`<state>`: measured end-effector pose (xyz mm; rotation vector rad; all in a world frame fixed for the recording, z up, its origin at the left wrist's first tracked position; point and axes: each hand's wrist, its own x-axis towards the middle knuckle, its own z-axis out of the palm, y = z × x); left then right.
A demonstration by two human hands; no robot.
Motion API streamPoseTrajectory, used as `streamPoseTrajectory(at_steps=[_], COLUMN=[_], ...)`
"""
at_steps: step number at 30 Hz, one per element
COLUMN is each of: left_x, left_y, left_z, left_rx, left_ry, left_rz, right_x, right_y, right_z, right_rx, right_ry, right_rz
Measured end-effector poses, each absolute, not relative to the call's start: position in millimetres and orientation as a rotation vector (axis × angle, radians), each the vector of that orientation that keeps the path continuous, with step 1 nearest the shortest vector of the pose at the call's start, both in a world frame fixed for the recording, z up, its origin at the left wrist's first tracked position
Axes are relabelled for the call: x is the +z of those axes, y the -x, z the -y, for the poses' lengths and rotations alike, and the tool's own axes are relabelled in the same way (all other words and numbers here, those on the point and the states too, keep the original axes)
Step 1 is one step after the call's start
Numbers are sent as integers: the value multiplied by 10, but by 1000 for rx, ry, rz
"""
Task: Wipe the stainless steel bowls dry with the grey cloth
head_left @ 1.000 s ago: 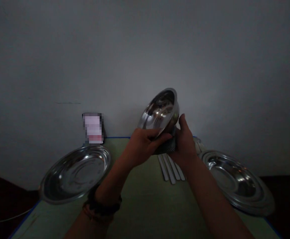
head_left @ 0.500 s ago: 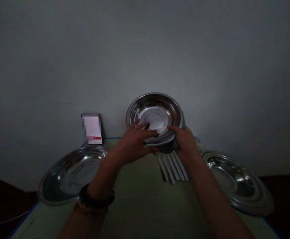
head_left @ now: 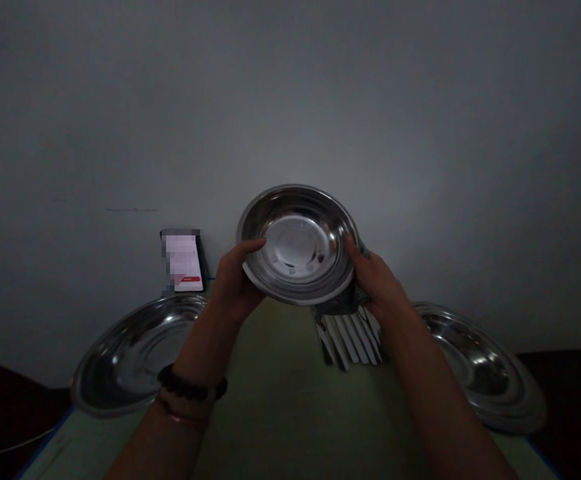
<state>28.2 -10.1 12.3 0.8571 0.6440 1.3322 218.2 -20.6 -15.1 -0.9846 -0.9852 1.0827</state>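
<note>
A shiny steel bowl (head_left: 295, 243) is held up above the table, its inside tilted toward me. My left hand (head_left: 238, 283) grips its left side, thumb over the rim and fingers behind. On the right side, my right hand (head_left: 373, 277) has its thumb over the rim; its other fingers are mostly hidden. A dark patterned cloth (head_left: 343, 305) shows below and behind the bowl by my right hand. Several table knives (head_left: 348, 340) lie side by side under it, their far ends covered from view.
A large steel basin (head_left: 120, 360) stands on the left of the green table (head_left: 280, 413), and another steel basin (head_left: 500, 373) on the right. Behind the left basin a phone (head_left: 183, 260) leans against the grey wall (head_left: 290, 87).
My left hand has moved from inside the bowl to its left rim and now grips it. The bowl has shifted slightly left, showing more of the cloth and knives.
</note>
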Motion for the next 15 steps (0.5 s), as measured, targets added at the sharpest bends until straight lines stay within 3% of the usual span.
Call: streamPoseTrajectory(at_steps=[5,10,15], left_x=[147,107,73], left_y=[-214,-213,-362], left_z=[42,-11,89], left_rx=[1414,1484,1434], left_ry=[-834,-976,-1229], left_rz=[-580,-657,-652], right_x=[-135,-8,39], right_y=[-2329,-2383,-2034], right_z=[161,217,340], right_rx=[1053,639,395], right_ry=[993,958,1060], right_rz=[863,640,955])
